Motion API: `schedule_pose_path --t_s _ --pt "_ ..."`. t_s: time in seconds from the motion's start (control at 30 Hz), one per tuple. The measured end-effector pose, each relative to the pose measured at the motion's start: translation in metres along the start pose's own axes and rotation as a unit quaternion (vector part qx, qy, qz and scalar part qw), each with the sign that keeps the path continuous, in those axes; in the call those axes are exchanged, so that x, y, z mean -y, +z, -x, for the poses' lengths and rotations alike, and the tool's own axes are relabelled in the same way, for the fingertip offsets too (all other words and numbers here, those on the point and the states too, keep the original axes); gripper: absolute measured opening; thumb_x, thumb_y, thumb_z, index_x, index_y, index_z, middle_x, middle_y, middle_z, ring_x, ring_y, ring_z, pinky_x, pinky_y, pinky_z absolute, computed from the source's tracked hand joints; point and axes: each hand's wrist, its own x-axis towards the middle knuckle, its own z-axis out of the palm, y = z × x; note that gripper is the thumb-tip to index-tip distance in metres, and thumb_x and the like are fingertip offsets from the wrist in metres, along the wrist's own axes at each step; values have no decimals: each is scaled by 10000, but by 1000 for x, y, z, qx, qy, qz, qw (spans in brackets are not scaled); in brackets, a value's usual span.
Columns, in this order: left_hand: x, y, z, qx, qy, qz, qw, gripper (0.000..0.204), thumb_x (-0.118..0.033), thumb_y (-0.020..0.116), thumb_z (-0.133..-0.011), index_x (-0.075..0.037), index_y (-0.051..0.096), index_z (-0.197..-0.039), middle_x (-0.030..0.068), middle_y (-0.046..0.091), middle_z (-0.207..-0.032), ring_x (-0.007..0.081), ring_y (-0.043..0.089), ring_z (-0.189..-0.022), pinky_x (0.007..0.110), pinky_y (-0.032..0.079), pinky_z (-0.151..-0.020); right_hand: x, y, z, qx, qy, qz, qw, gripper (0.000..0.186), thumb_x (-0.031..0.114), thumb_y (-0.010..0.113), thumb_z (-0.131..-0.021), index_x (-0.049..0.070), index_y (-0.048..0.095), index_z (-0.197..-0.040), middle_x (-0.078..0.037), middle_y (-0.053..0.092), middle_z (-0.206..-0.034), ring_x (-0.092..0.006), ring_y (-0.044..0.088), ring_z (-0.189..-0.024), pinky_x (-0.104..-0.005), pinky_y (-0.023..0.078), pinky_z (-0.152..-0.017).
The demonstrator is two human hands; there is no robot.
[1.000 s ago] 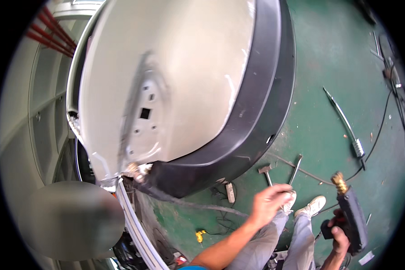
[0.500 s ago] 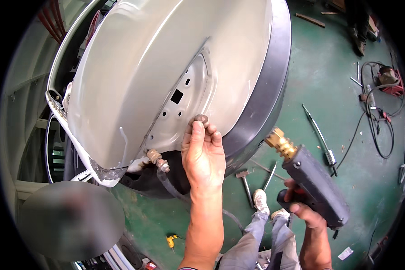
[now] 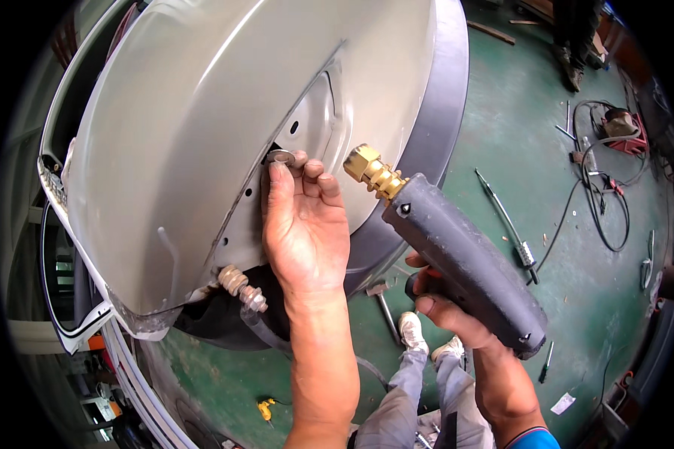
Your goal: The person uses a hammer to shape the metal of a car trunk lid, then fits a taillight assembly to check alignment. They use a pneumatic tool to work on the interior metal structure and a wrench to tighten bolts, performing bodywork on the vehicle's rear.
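Left hand (image 3: pixel 303 224) pinches a small metal washer (image 3: pixel 281 156) between thumb and fingertips, flat against the pale car body panel (image 3: pixel 180 135) at its 12 o'clock. Right hand (image 3: pixel 445 310), fingers wrapped shut on the grip, holds a dark gun tool (image 3: pixel 464 262); its brass tip (image 3: pixel 372 170) sits near the washer, at 3 o'clock, not touching. Judgement: keep the washer flush, fingertips clear, tip brought in square.
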Motion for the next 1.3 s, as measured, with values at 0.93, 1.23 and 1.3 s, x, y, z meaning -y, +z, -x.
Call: schedule_pose_path --t_s 0.93,1.23,1.3 --pt "-3 -8 -14 41 -101 -34 993 172 -297 575 -1019 -137 592 -1080 -6 609 -990 150 600 -944 340 520 -828 -25 9 -34 57 -222 154 961 857 81 797 -568 50 536 -1383 -147 657 -1271 -301 669 -1128 -342 510 -970" --pt "-5 -18 -19 32 -155 126 979 222 -282 537 -1035 -88 630 -1091 76 581 -1040 210 550 -850 379 515 -736 -21 15 -36 55 -240 180 952 824 43 796 -575 -3 544 -1358 -188 655 -1265 -313 673 -1130 -355 503 -982" --pt "-3 -11 -16 32 -123 65 990 227 -285 529 -1038 -92 634 -1095 74 595 -1049 217 564 -874 382 520 -745 -25 13 -38 49 -252 187 948 822 40 796 -574 -9 544 -1355 -192 657 -1259 -319 669 -1135 -361 503 -982"
